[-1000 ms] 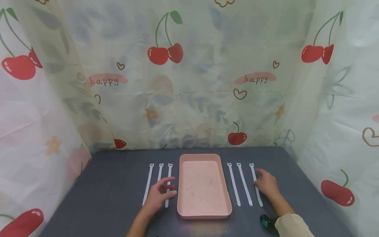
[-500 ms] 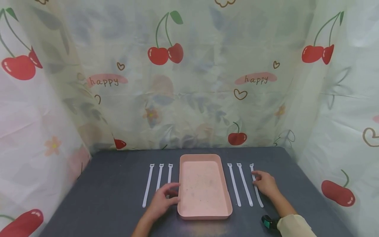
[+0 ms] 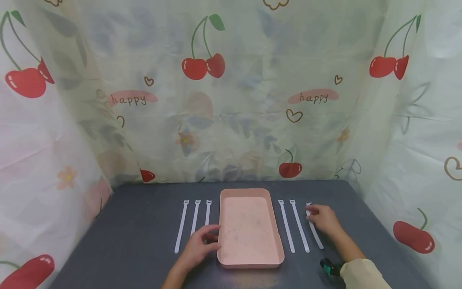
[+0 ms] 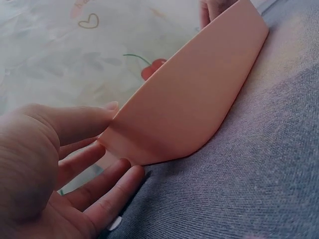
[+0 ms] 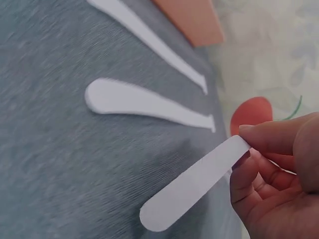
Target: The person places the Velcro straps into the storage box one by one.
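Observation:
My right hand [image 3: 325, 220] pinches the outermost white strap-style cable tie [image 3: 316, 237] near its slotted head. In the right wrist view, thumb and fingers hold that tie, and its rounded tail slants down over the cloth. My left hand [image 3: 197, 247] touches the left side of a shallow pink tray [image 3: 250, 265]. Its thumb and fingertips rest against the tray's wall in the left wrist view. Two more ties [image 3: 299, 226] lie right of the tray. Several ties [image 3: 181, 226] lie left of it, two of them partly hidden by my left hand.
A dark grey cloth [image 3: 144, 233] covers the table. A patterned curtain [image 3: 238, 100] with cherries hangs behind and at both sides. A black and green band [image 3: 329, 267] sits by my right sleeve [image 3: 364, 275].
My left hand has moved slightly right and down to reach the tray's edge. The fingers of my right hand have closed on the outer tie, and the tie's tail has swung slightly right.

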### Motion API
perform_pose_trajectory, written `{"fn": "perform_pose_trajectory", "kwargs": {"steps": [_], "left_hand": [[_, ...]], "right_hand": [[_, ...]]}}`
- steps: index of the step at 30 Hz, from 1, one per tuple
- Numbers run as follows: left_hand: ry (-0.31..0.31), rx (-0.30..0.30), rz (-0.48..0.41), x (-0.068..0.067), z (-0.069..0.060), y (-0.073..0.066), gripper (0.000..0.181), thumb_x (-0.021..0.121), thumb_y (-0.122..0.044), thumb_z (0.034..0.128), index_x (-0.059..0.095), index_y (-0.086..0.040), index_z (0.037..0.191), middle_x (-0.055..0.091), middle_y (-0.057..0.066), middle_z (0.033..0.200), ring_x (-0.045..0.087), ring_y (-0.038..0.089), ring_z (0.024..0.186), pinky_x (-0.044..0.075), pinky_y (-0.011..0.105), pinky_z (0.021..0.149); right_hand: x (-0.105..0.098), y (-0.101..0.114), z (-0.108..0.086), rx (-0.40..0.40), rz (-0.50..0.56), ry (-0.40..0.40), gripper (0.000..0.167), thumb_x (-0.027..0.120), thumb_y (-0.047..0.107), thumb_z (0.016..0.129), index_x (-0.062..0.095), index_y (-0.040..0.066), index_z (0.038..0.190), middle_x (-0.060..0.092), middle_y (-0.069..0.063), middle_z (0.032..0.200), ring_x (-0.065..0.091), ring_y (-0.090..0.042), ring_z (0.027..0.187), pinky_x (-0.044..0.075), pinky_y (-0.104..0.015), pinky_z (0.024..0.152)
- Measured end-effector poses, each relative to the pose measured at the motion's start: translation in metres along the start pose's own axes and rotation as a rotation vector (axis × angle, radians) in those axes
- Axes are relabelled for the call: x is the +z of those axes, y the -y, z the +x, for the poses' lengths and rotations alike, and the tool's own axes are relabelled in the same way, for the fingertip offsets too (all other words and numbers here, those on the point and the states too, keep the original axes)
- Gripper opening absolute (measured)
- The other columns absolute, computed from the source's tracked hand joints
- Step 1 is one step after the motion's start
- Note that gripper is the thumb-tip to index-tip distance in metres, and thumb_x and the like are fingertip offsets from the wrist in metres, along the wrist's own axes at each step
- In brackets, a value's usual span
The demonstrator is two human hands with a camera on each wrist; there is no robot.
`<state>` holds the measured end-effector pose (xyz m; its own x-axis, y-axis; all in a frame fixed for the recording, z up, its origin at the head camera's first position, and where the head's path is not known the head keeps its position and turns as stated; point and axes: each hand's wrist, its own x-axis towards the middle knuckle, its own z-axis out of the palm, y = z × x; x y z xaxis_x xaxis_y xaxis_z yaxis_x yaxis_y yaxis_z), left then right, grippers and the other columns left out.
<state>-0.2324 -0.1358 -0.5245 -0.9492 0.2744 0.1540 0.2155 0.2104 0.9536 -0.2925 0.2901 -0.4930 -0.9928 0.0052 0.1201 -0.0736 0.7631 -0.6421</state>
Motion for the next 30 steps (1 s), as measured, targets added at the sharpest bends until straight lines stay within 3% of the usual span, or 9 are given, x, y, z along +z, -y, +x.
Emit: {"fn": "perform_pose_trajectory", "kwargs": {"steps": [8,15,24,30], "left_hand": [[-0.002,-0.017,-0.018,0.001,-0.002,-0.002,0.055,0.076,-0.004,0.0805,0.057,0.001,0.132,0.056,0.022,0.128,0.063,0.034,0.103,0.054,0.027,0.074],[-0.005,-0.018,0.009,0.001,-0.002,-0.004,0.055,0.075,-0.002,0.081,0.056,0.002,0.133,0.056,0.023,0.128,0.063,0.034,0.104,0.053,0.025,0.076],[0.008,-0.02,0.019,0.001,-0.011,-0.037,0.052,0.072,0.001,0.0811,0.055,0.008,0.13,0.056,0.027,0.126,0.06,0.042,0.105,0.054,0.03,0.078],[0.011,-0.026,0.014,0.0,-0.012,-0.041,0.053,0.072,0.0,0.0814,0.055,0.007,0.131,0.056,0.026,0.126,0.061,0.04,0.106,0.054,0.033,0.08]], "right_hand": [[-0.008,0.022,0.007,0.028,0.093,0.006,0.034,0.067,0.001,0.088,0.062,-0.009,0.12,0.065,-0.022,0.101,0.061,-0.022,0.074,0.051,-0.033,0.059],[-0.01,0.046,0.013,0.066,0.2,0.004,0.038,0.065,0.005,0.091,0.059,-0.006,0.127,0.063,-0.025,0.115,0.062,-0.023,0.084,0.053,-0.032,0.067],[-0.004,0.071,0.021,0.108,0.403,0.057,0.043,0.062,0.007,0.093,0.055,-0.001,0.134,0.058,-0.022,0.123,0.062,-0.024,0.093,0.054,-0.038,0.077],[0.004,0.085,0.025,0.105,0.453,0.074,0.043,0.063,0.008,0.093,0.055,0.001,0.135,0.058,-0.022,0.126,0.062,-0.027,0.098,0.053,-0.043,0.084]]}}
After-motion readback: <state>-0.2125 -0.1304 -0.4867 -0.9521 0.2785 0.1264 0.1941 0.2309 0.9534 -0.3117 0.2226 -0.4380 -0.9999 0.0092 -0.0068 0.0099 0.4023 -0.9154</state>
